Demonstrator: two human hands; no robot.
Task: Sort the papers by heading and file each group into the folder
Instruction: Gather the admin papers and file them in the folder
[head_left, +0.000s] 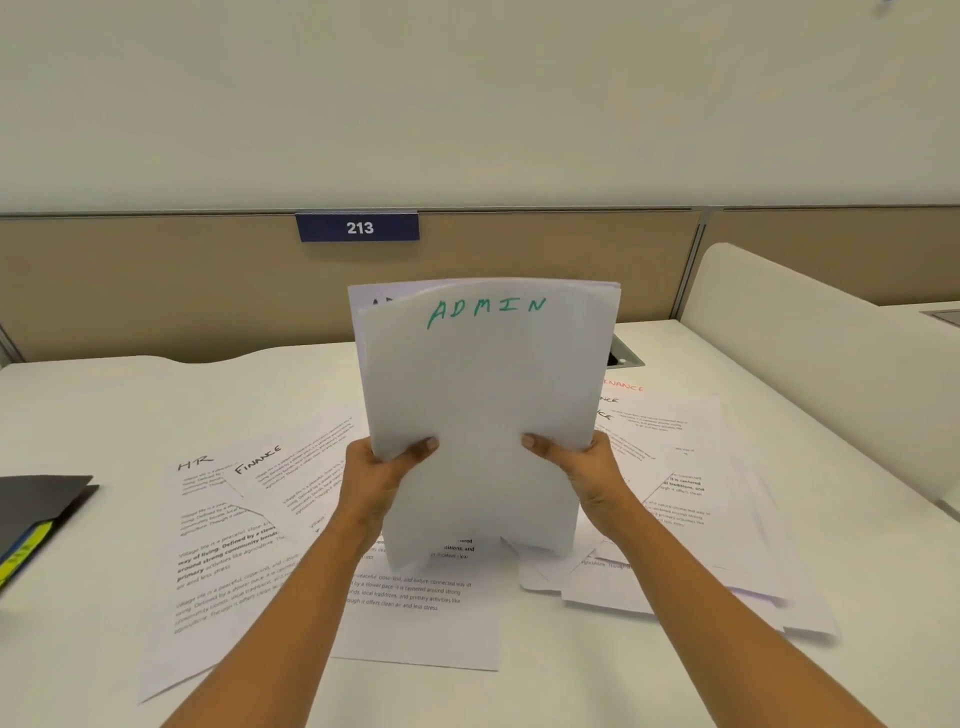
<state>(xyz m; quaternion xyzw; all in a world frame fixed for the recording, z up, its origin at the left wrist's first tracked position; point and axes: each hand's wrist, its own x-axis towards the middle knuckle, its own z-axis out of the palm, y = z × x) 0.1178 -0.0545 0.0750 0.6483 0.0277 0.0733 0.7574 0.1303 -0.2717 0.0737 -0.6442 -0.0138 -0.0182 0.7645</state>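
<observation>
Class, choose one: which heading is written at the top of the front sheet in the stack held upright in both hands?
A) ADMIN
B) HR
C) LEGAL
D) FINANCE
A: green handwritten ADMIN heads the front sheet of the stack, which the left hand and right hand grip at its sides.

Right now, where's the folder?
In the head view, the dark folder lies on the desk at its far left edge, left of the HR sheet.

white desk (519, 696) against tan partition (156, 280), blue "213" plate (357, 227), pale wall (467, 93)
</observation>
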